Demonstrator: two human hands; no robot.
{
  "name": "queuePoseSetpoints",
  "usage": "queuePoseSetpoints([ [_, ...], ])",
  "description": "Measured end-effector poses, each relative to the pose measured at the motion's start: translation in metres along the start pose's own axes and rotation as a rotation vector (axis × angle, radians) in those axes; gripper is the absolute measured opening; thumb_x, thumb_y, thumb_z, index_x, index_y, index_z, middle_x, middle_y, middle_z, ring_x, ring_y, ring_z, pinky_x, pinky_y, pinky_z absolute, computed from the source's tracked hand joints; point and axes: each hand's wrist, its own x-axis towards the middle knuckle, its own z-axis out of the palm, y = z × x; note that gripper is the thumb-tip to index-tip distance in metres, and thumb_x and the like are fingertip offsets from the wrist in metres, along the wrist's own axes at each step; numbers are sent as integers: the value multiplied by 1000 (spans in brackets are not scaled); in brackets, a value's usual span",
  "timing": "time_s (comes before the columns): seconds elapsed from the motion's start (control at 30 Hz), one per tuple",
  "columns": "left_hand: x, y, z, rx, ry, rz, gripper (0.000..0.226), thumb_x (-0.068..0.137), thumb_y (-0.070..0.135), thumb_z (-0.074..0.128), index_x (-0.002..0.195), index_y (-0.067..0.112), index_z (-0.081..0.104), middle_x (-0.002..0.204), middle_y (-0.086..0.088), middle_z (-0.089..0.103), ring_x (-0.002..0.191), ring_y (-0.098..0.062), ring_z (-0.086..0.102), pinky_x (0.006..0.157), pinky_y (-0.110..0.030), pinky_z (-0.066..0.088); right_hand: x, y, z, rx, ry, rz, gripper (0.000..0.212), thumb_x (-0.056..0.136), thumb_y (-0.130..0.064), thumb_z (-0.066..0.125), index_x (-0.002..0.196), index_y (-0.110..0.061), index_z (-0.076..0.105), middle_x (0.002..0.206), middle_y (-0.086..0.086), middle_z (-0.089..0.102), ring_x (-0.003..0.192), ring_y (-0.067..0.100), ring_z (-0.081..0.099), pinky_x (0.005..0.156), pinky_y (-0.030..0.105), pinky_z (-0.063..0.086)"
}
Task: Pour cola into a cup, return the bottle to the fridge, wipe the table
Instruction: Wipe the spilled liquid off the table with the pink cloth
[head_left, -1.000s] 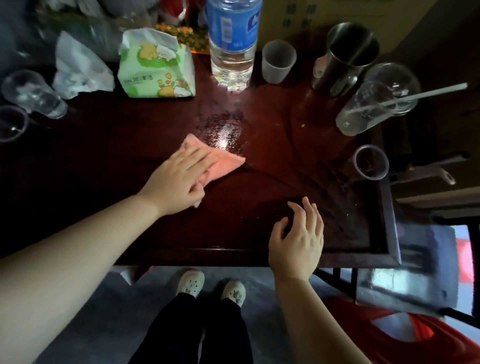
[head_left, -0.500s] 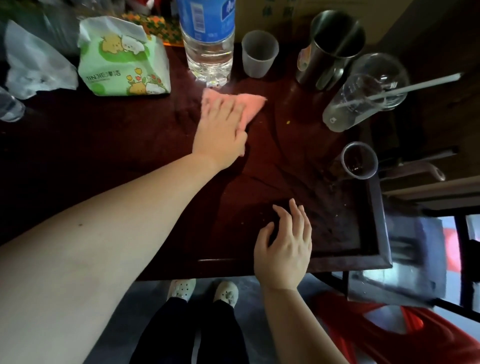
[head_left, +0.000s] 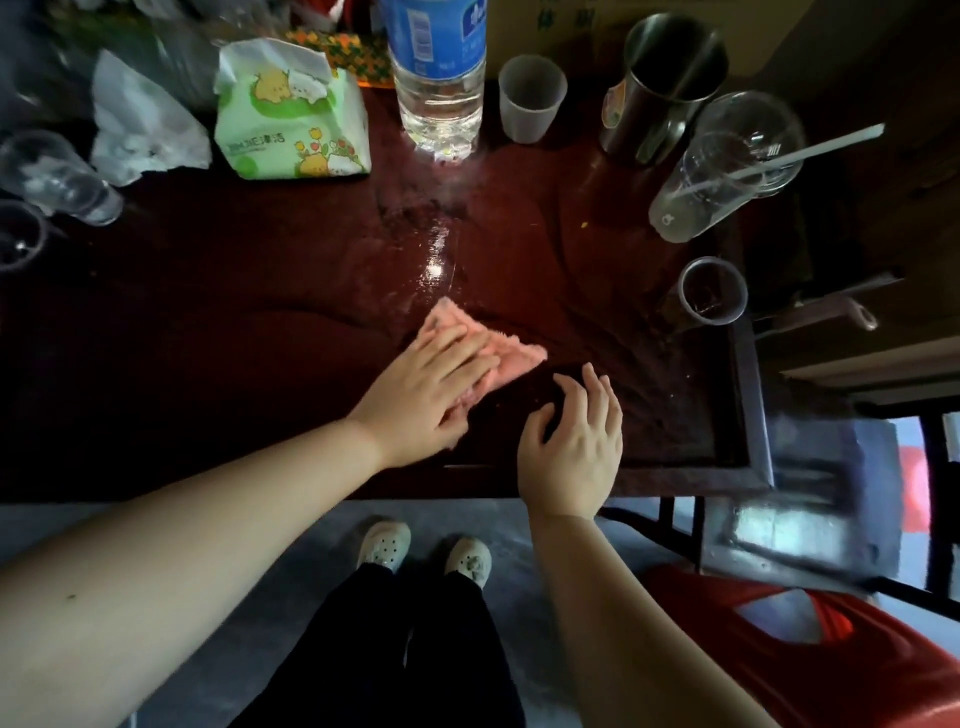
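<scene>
A pink cloth (head_left: 511, 353) lies on the dark red table (head_left: 260, 312), and my left hand (head_left: 423, 392) presses flat on it with straight fingers. Just beyond the cloth a wet streak (head_left: 431, 249) shines on the tabletop. My right hand (head_left: 574, 447) rests on the table near its front edge, fingers loosely bent, holding nothing. To the right, near the table's edge, stands a small clear cup (head_left: 711, 291) with dark liquid in it. No cola bottle is in view.
Along the back stand a water bottle (head_left: 439, 78), a frosted plastic cup (head_left: 530, 98), a steel mug (head_left: 665, 83) and a clear cup with a straw (head_left: 722, 171). A tissue pack (head_left: 291, 119) and empty clear cups (head_left: 52, 176) sit at the left. A red stool (head_left: 810, 660) stands on the floor.
My left hand has dragged the pink cloth back from near the water bottle toward the table's front, leaving a wet streak. My right hand has stayed near the front edge.
</scene>
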Motion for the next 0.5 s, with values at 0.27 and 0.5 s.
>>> queuePoseSetpoints([
  [0.27, -28, 0, -10, -67, -3, -195, 68, 91, 45, 26, 150, 13, 27, 158, -10, 22, 147, -26, 14, 119, -46, 14, 0, -4, -6, 2, -18, -20, 45, 89, -32, 45, 129, -11, 49, 142, 9, 45, 133, 27, 38, 108, 44, 36],
  [0.5, -103, -59, -7, 14, 137, -768, 64, 97, 34, 42, 150, 4, 23, 159, -17, 14, 147, -34, 8, 116, -52, 7, -31, -79, 8, -54, -292, -256, 67, 86, -48, 39, 141, -11, 32, 152, 20, 23, 141, 35, 17, 118, 42, 14],
])
